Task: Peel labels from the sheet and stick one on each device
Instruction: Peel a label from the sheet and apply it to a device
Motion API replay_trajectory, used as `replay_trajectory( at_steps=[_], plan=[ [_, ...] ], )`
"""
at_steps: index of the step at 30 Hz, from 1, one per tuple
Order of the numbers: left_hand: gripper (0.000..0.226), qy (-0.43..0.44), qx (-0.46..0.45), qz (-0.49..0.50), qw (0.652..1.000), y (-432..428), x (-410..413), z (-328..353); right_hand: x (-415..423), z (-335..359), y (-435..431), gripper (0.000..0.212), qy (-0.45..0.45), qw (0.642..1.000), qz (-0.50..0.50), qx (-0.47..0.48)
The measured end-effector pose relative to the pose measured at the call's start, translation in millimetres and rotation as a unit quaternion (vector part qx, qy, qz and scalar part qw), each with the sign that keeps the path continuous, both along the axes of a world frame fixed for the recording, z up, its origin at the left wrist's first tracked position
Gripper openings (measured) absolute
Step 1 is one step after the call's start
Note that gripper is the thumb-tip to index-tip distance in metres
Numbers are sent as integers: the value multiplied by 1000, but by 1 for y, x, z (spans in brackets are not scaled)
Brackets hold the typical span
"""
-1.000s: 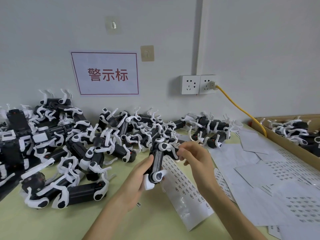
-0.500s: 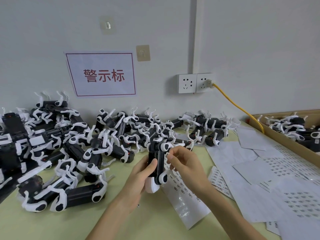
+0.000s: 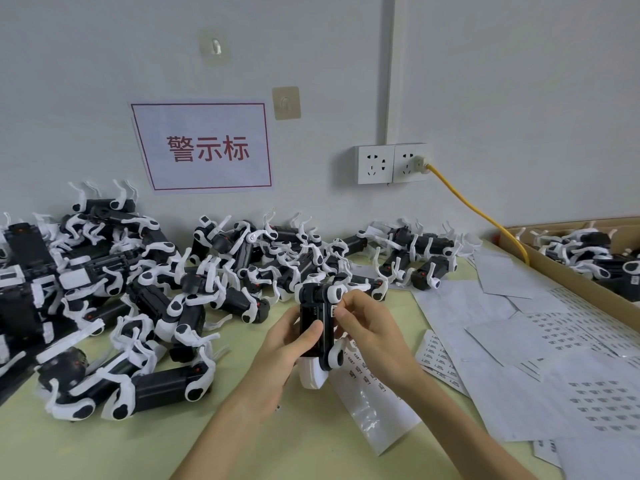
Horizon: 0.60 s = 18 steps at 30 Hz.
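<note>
The left hand (image 3: 287, 344) grips the device (image 3: 313, 320), a matte black block with glossy white curved legs, upright over the pale green bench (image 3: 104, 445); the right hand (image 3: 367, 327) pinches a small printed label (image 3: 334, 310) at its side; a glossy label sheet (image 3: 374, 396) lies beneath; the wall sign (image 3: 204, 147) reads 警示标.

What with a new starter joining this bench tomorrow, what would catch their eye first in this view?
The heap of black-and-white devices piled on the left grabs attention first. At centre, the left hand holds one device while the right hand pinches a small label against its side. Label sheets lie spread on the right, a yellow cable behind them.
</note>
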State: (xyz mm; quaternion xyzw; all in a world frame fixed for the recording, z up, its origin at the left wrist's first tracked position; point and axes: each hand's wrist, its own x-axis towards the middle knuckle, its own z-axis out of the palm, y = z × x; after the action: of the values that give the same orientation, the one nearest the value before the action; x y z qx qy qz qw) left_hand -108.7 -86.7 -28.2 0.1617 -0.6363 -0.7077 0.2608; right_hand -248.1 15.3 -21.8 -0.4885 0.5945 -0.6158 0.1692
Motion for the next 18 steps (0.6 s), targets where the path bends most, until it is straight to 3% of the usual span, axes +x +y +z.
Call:
replay_trajectory(
  at_steps=[18],
  plan=[
    [41,3,-17,3,1000,0,0,-1,0,3,0,19,-33,999,6,22]
  ],
)
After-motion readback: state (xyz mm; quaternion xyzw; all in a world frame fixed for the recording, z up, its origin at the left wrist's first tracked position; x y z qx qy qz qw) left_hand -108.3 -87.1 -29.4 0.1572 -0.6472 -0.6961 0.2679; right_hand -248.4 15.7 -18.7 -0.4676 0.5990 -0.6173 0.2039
